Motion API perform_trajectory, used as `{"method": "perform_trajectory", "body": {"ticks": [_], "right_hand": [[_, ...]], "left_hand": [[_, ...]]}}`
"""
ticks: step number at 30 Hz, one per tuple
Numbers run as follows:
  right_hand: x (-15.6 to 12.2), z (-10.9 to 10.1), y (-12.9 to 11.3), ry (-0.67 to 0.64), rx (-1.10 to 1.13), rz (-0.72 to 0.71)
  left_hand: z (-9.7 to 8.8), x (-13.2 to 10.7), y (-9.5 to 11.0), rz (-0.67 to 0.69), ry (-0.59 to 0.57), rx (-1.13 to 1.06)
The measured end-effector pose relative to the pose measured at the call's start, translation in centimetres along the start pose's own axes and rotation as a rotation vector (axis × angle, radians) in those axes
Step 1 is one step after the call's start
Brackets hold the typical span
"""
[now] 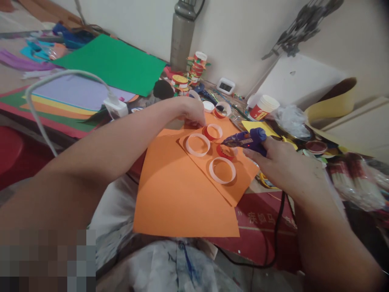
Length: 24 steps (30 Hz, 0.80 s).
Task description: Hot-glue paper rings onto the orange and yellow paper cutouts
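glue gun (248, 139): above orange sheet (243, 173), in from desk's (253, 187) near edge | nozzle points left, long axis crosswise | right grip (275, 157): wrapped round handle | left grip (194, 111): cannot tell | red board (252, 238): Chinese characters, illegible

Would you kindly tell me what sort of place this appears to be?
Probably a craft workspace: the right hand holds what looks like a blue glue gun, orange sheets lie in front, and a green sheet lies farther left.

Rings (223, 181) on paper (243, 172) (clock (226, 86) behind)
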State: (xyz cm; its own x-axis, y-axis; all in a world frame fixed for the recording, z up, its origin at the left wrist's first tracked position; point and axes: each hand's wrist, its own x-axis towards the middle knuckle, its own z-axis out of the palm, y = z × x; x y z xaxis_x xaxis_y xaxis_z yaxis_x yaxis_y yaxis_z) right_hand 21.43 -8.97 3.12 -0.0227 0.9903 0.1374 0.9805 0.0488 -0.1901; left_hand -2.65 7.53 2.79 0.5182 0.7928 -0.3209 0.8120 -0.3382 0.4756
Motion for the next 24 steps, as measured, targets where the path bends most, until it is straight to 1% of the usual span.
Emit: {"method": "perform_trajectory", "body": {"ticks": [3,6,10,12,15,18,22,24], "right_hand": [[0.1,0.4,0.2,0.044,0.022,-0.042],[0.2,0.5,0.0,0.058,0.013,-0.028],[0.5,0.8,0.1,0.073,0.063,-0.025],[0.7,1.2,0.2,0.084,0.061,-0.021],[1.1,1.8,0.3,0.088,0.027,-0.007],[1.2,2.2,0.2,0.072,-0.014,0.010],[1.1,2.1,0.1,0.090,-0.070,0.026],[1.0,2.1,0.2,0.108,-0.073,0.015]], "left_hand": [[-0.2,-0.7,0.5,-0.114,-0.058,-0.033],[0.0,-1.1,0.4,-0.120,-0.034,-0.196],[0.4,-1.1,-0.3,-0.096,-0.054,-0.491],[0.5,-1.1,-0.5,-0.119,-0.047,-0.549],[0.6,-1.2,-1.0,-0.180,-0.052,-0.530],[0.2,-1.4,-1.7,-0.213,-0.120,-0.414],[-0.6,-1.6,-2.4,-0.174,-0.218,-0.265],[-0.7,-1.6,-2.3,-0.158,-0.229,-0.221]]}}
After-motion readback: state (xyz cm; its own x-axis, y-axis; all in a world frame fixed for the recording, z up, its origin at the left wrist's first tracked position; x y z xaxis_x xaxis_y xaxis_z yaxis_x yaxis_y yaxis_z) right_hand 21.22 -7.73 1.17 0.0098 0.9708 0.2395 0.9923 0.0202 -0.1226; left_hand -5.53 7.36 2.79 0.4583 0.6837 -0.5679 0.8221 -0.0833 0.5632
